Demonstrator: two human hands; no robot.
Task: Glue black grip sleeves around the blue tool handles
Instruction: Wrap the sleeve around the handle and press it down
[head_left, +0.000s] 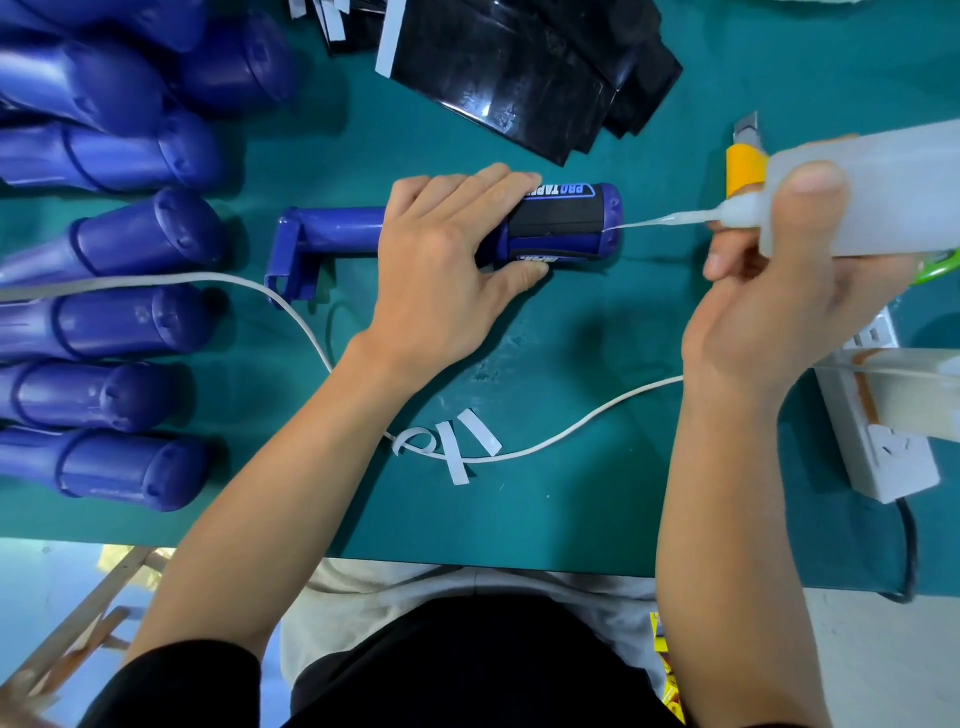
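Work surface and surroundings
A teal-green table (571, 332) fills most of the view, and its front edge runs straight across the lower part. Below the edge lies a pale floor (896, 675). A slanted wooden frame (111, 587) shows at lower left. Lighting is even, with soft shadows on the table.

The black grip sleeve (561, 218) at frame centre bears "PRO TAPE" in white; the left hand (441, 260) hides the rest.
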